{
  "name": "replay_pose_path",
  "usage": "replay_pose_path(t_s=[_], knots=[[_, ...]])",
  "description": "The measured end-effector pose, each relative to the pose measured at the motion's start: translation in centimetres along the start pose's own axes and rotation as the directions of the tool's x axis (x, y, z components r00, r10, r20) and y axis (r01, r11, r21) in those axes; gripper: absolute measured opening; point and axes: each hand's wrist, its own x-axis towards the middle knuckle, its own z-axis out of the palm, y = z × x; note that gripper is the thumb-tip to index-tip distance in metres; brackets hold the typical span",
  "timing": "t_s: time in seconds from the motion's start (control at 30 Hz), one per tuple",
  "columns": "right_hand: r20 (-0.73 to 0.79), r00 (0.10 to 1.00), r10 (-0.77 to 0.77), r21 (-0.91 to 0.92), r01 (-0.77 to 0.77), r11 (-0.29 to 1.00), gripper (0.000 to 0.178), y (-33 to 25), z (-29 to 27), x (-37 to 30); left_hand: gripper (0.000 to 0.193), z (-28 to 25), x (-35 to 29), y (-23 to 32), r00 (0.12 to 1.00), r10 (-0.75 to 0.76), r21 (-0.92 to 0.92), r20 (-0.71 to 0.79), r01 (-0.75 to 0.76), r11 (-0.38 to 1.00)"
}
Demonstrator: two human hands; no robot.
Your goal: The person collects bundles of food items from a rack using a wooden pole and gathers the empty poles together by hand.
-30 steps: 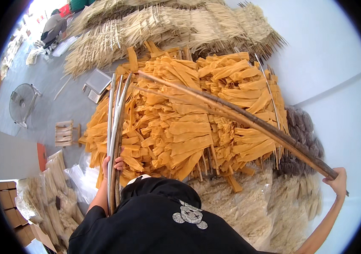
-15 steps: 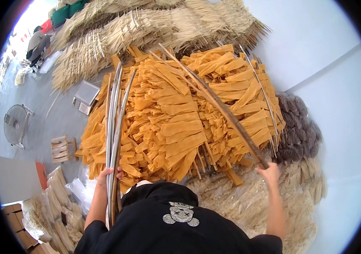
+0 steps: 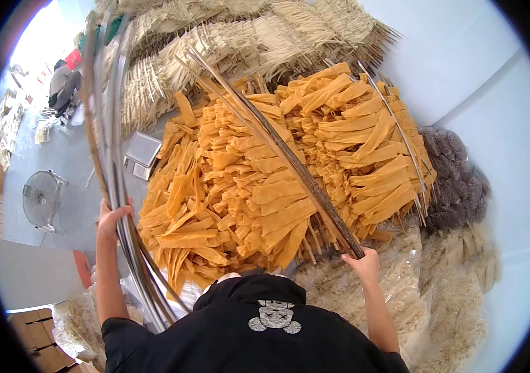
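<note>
My left hand (image 3: 114, 217) is closed around a bundle of long poles (image 3: 113, 143), some silvery and some brown; their upper ends are smeared by motion. At the right, my right hand (image 3: 363, 263) grips the near end of several long brown sticks (image 3: 296, 165). Those sticks slant away to the far left, over a large heap of folded orange strips (image 3: 234, 168). Thin poles (image 3: 398, 130) lie across the heap's right side. More stick ends poke out of its near edge.
Stacked pale bundles (image 3: 265, 37) lie behind the heap. Dark grey-brown bundles (image 3: 454, 174) and plastic-wrapped pale bundles (image 3: 364, 289) sit at the right. Leftward are a scale (image 3: 142, 149), a floor fan (image 3: 42, 198) and brown boxes (image 3: 36, 336). Another person (image 3: 64, 87) crouches at the far left.
My left hand has moved left and up with its poles, which now lean left. My right hand has shifted left and slightly lower with the brown sticks. The view has shifted a little.
</note>
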Motion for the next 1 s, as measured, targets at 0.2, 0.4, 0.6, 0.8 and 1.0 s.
replay_pose_path(t_s=[0.2,0.4,0.6,0.8,1.0], knots=[[-0.062,0.994,-0.094,0.115,0.1,0.988,0.029,-2.8,1.0,-0.4,0.072,-4.3,1.6,6.3,0.888,0.44,0.074,-0.133,-0.433,0.898],[-0.072,0.978,-0.195,0.278,0.208,0.938,0.024,-6.2,0.9,-0.4,0.068,-10.2,1.8,11.9,0.683,0.638,0.011,-0.357,-0.679,0.734],[-0.103,0.951,-0.293,0.395,0.31,0.865,0.022,-9.8,-0.3,0.2,0.061,-14.5,0.5,13.5,0.605,0.632,-0.136,-0.485,-0.766,0.629],[-0.066,0.912,-0.405,0.434,0.391,0.812,0.02,-13.3,-0.6,0.0,0.053,-15.1,0.2,7.6,0.756,0.4,-0.348,-0.518,-0.613,0.709],[0.096,0.892,-0.442,0.376,0.378,0.846,0.02,-16.7,1.9,-1.9,0.044,-8.0,-0.1,-4.0,0.908,0.062,-0.668,-0.414,-0.35,0.657]])
